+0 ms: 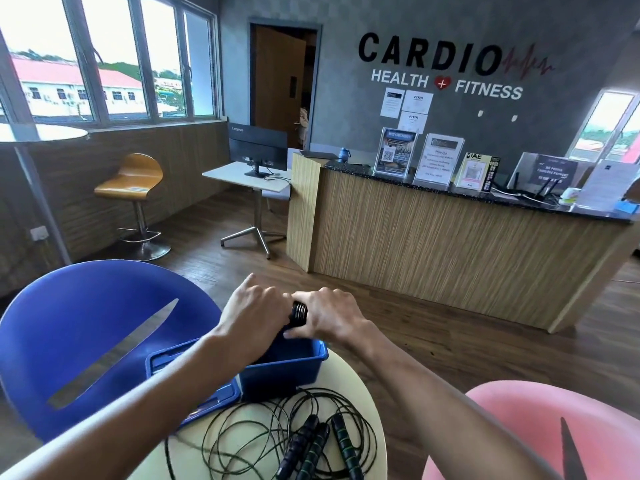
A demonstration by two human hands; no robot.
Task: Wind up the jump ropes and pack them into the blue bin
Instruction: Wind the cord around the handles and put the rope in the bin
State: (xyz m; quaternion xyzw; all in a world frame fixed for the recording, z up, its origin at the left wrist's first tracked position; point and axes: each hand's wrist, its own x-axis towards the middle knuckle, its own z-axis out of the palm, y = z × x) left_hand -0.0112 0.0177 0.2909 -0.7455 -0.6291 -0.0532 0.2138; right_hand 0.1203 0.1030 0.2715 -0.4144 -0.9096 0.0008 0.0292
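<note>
A wound black jump rope (299, 314) is held between both hands just above the blue bin (284, 372), which stands on a small round cream table (353, 393). My left hand (254, 308) grips its left side and my right hand (329, 318) grips its right side; only a coiled black bit shows between them. On the table in front of the bin lie loose jump ropes (277, 431), thin black cords in tangled loops with three black, green-striped handles (318, 448).
The bin's blue lid (211, 403) lies at its left. A blue chair (86, 341) stands left of the table and a pink chair (519, 434) right. A reception counter (450, 258), desk with monitor (258, 148) and orange stool (136, 188) are farther off.
</note>
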